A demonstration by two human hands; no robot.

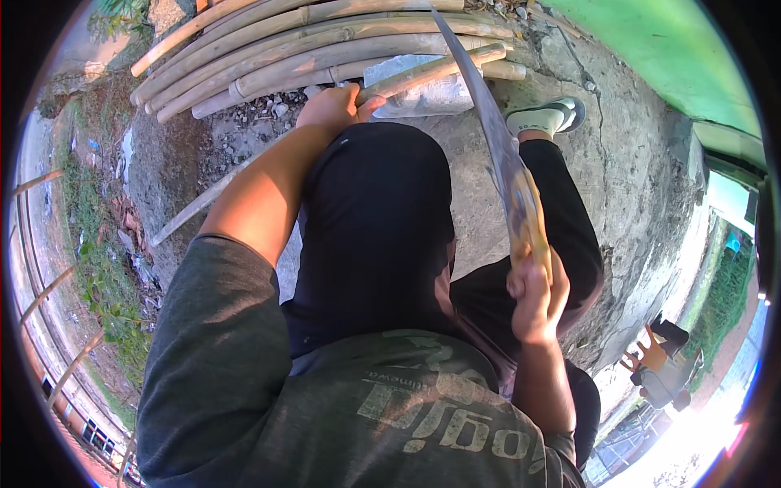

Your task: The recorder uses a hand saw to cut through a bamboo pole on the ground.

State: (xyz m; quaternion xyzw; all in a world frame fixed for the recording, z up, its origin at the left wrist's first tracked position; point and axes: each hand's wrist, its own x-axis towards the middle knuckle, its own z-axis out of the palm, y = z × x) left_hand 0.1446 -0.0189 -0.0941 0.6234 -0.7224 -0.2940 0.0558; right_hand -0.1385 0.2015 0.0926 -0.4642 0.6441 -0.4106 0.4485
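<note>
My right hand (537,294) is closed around the yellowish handle of a handsaw (486,114). Its long grey blade points away from me and crosses over the right part of a short bamboo pole (427,76). Whether the teeth touch the bamboo I cannot tell. The pole lies across a pale concrete block (431,99). My left hand (335,106) grips the left end of that pole, thumb and fingers wrapped round it. My bent black-trousered knee (378,220) rises between my arms.
Several long bamboo poles (301,45) lie side by side beyond the block. Gravel (256,122) and a thin strip (199,203) lie to the left. My sandalled foot (541,120) rests right of the block. A green wall (659,49) stands far right; a person (661,386) is lower right.
</note>
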